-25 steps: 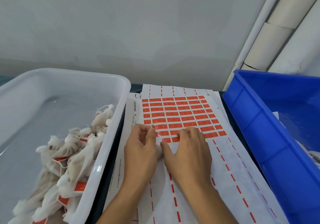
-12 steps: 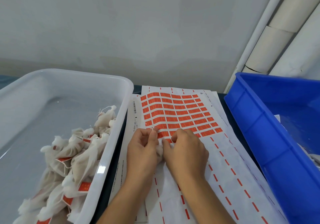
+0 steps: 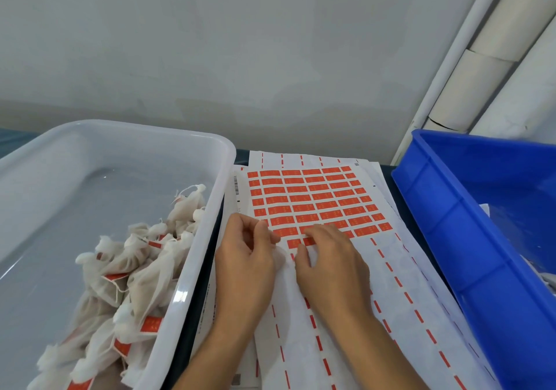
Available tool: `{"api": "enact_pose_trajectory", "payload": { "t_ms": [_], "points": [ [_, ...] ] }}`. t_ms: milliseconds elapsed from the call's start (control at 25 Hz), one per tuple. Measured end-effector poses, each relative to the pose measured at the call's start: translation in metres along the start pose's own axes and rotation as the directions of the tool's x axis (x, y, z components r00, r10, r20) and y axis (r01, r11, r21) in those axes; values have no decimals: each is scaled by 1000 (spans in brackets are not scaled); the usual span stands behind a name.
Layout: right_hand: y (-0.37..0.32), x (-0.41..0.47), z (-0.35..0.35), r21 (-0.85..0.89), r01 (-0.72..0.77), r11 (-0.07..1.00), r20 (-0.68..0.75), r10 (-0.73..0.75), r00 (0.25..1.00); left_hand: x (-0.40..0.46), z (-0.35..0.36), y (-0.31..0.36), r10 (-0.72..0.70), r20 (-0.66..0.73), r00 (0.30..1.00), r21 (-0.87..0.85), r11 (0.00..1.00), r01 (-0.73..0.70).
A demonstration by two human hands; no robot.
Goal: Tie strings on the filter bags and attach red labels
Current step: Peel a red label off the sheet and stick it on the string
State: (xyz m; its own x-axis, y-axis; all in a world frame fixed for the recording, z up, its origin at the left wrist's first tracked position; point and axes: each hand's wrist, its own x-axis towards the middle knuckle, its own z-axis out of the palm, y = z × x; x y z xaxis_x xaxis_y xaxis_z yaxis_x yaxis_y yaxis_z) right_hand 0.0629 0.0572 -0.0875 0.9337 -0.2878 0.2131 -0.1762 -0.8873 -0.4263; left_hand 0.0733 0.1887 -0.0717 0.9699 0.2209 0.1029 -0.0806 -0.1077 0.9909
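your left hand (image 3: 245, 264) pinches something small, hidden; right hand (image 3: 331, 264) presses flat on the label sheet (image 3: 316, 203). just ahead, red labels (image 3: 293, 242) look thin, flimsy: lift by a corner.

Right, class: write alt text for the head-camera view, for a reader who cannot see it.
Two hands, left and right, work at the near edge of the red labels on a label sheet. A white tub of tied, labelled filter bags sits left, a blue bin right.
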Motion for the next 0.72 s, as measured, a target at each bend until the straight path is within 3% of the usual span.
{"api": "enact_pose_trajectory", "payload": {
  "t_ms": [200, 360, 520, 720],
  "points": [
    [9, -1, 1, -161, -35, 986, 119, 54, 991, -3, 2, 2, -22, -53, 998, 56, 998, 25],
    [10, 2, -1, -140, -68, 988, 108, 83, 991, 5, -4, 4, -108, -53, 993, -73, 992, 104],
    [6, 0, -2, -92, -95, 991, 94, 103, 990, 4, -4, 3, -177, 19, 984, -82, 981, 178],
    [-1, 1, -5, -12, -56, 998, -25, 56, 998, -1, 1, 1, -97, 161, 982, 42, 995, 91]
  ]
}}
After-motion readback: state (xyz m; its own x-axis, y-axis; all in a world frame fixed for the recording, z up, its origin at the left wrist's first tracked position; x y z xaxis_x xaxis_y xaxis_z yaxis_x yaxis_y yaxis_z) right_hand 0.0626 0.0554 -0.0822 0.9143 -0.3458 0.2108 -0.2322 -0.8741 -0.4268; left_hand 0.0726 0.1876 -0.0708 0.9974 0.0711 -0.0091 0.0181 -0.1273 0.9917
